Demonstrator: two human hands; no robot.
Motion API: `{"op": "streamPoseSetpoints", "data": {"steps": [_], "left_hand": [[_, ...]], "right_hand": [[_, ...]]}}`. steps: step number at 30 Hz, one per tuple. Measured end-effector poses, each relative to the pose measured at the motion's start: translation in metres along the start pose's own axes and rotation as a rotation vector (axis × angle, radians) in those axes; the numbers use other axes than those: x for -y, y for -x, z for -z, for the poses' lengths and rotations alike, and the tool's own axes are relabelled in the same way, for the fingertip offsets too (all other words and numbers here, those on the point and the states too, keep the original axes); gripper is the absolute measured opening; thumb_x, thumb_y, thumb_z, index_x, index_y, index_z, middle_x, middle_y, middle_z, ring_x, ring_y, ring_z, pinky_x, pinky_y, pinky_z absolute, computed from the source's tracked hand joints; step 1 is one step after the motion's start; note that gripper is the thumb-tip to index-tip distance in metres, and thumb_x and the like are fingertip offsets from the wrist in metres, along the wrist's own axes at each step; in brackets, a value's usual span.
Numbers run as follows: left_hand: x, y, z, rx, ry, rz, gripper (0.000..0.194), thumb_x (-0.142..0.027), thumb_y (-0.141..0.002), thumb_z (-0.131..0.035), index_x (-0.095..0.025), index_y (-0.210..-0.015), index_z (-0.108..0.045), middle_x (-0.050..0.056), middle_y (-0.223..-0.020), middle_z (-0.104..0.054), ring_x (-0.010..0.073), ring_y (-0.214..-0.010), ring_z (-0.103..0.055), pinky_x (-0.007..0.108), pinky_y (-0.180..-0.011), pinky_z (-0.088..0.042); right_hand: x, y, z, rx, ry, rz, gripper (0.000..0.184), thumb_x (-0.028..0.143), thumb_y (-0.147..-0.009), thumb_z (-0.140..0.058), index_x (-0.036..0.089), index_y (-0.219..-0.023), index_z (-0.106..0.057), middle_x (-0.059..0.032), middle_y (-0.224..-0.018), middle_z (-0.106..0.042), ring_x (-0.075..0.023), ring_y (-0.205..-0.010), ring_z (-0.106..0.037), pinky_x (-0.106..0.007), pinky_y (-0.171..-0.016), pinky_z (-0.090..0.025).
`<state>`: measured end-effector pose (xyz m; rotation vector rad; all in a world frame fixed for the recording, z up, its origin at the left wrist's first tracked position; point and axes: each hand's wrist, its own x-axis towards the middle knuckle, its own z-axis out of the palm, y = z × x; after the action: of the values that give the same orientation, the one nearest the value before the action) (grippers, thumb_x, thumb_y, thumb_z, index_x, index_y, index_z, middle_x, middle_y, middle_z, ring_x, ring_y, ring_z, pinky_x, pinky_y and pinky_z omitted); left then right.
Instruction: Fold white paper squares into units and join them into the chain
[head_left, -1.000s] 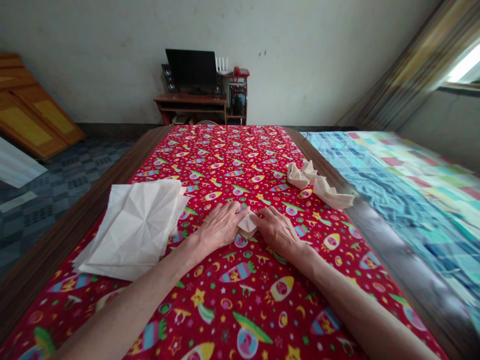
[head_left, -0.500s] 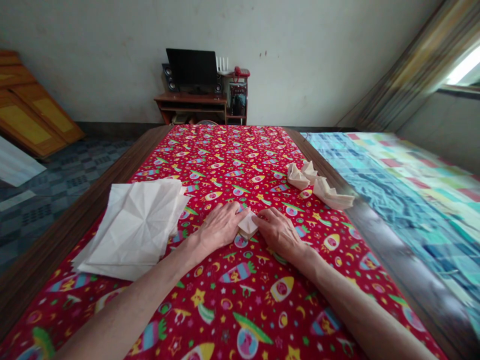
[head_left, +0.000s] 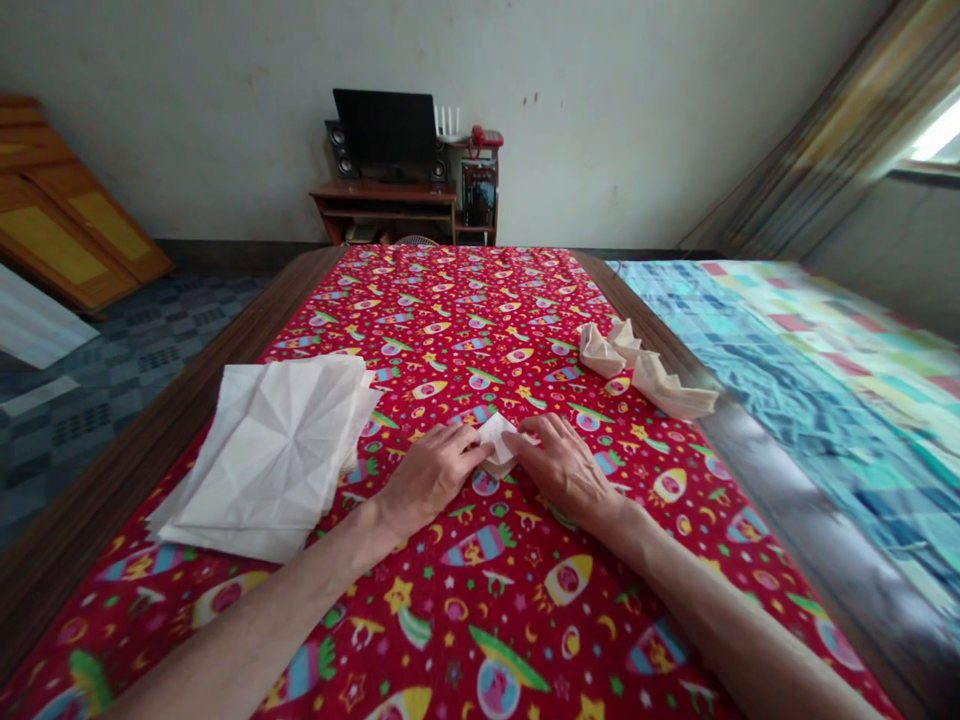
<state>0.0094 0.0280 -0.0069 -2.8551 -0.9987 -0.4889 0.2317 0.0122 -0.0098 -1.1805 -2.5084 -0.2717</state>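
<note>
A small folded square of white paper lies on the red patterned cloth between my two hands. My left hand is closed at its left edge, thumb and fingers pressed on the paper. From the other side my right hand grips the right edge, its thumb on the top layer. Left of my hands rests a stack of creased white paper sheets, the top one marked with folds that meet in the middle. Several folded paper shapes with pointed tips sit at the table's right side.
The red cloth covers most of the brown wooden table. A bed with a checked blue cover stands against the right side. Beyond the far end is a desk with a monitor; a wooden cabinet stands at left.
My left hand has drawn slightly back toward me, so more of the folded paper shows. My right thumb has moved onto the paper's top face. The view has shifted slightly.
</note>
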Motion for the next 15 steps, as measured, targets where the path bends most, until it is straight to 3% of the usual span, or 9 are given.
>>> {"op": "streamPoseSetpoints", "data": {"steps": [6,15], "left_hand": [[0.0040,-0.0028,-0.0020,0.027,0.072,-0.048,0.023,-0.019,-0.094,-0.047,-0.028,-0.108,-0.062,0.000,-0.094,-0.056,0.0165,-0.090,-0.053,0.029,-0.077,-0.046],[0.0030,-0.0005,-0.0040,-0.080,0.124,0.086,0.021,-0.025,-0.095,-0.045,-0.018,-0.100,-0.064,0.004,-0.090,-0.058,0.0164,-0.087,-0.055,0.030,-0.079,-0.047]], "right_hand": [[0.0005,0.0038,-0.0017,-0.029,-0.046,-0.006,0.021,0.018,-0.093,-0.045,0.018,-0.104,-0.063,-0.0080,-0.096,-0.061,-0.0184,-0.084,-0.050,-0.031,-0.073,-0.041],[-0.0010,0.0036,-0.0015,-0.020,-0.112,0.025,0.022,0.017,-0.092,-0.048,0.020,-0.105,-0.065,-0.0073,-0.095,-0.061,-0.0185,-0.087,-0.051,-0.032,-0.075,-0.041]]}}
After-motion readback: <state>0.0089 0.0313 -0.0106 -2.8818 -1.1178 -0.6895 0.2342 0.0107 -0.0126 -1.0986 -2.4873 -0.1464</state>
